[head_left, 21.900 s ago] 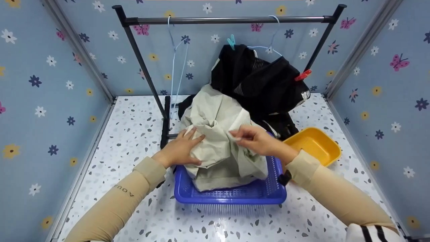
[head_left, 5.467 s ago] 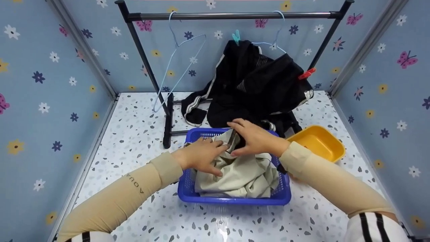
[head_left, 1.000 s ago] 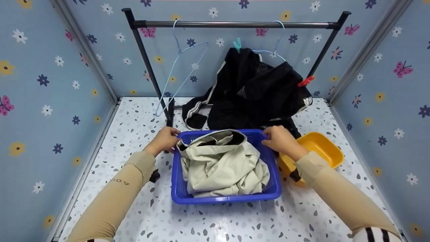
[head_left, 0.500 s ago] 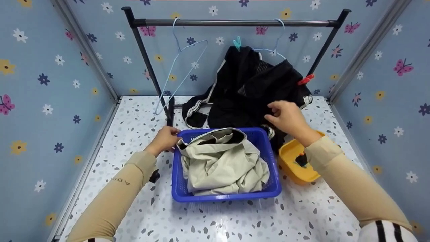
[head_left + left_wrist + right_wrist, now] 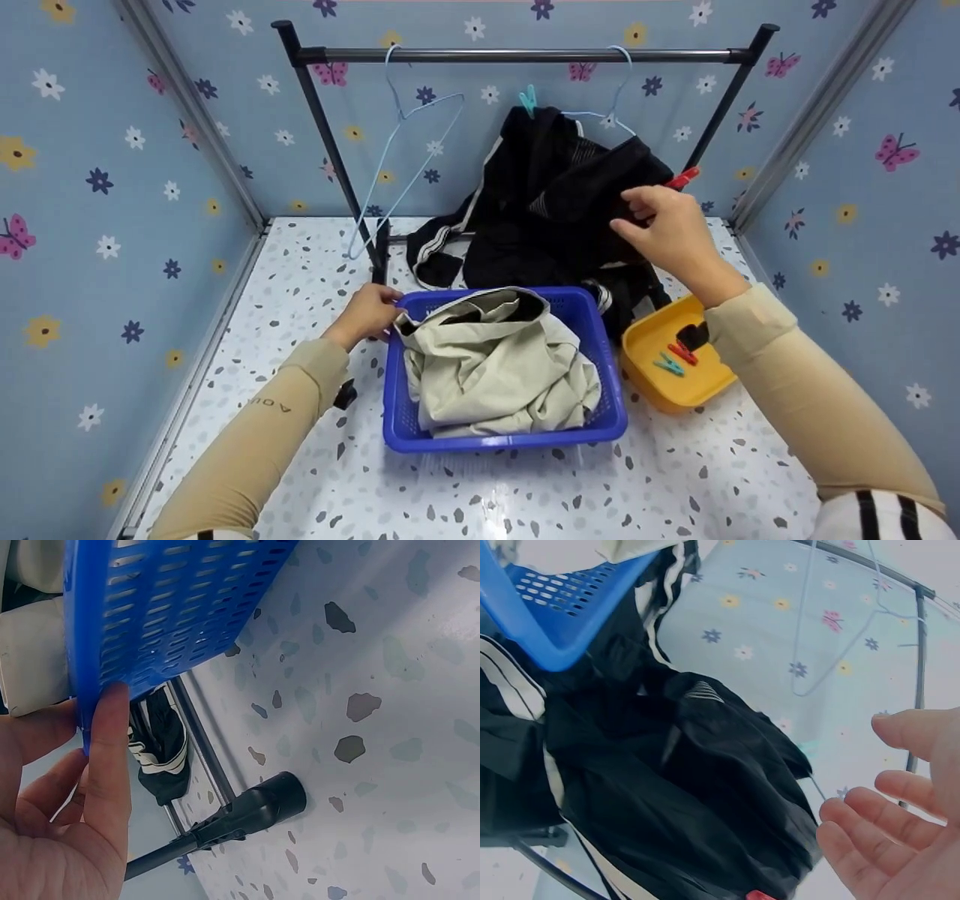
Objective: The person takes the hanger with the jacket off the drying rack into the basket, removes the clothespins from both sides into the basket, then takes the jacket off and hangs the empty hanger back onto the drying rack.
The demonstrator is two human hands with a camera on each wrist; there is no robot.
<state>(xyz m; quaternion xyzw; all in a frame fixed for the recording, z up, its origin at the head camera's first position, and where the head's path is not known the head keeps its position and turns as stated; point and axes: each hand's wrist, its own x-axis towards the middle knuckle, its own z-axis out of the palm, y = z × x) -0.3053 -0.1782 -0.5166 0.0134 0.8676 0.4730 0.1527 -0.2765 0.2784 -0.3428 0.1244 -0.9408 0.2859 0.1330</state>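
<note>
two hangers [image 5: 405, 135] on one rail, left hand [image 5: 365, 313] pinching one blue basket [image 5: 504, 439], right hand [image 5: 671, 232] loose-fingered, empty, beside one black garment [image 5: 562, 202].

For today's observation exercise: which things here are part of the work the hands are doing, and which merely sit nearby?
In use: left hand holding blue basket; right hand open at black garment, near red peg.

Nearby: beige garment, yellow tray, empty hanger, rail.

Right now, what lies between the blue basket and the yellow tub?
In the head view, a hanging fold of the black garment drops into the gap between the blue basket and the yellow tub; nearer the camera the gap shows only speckled floor.
</note>
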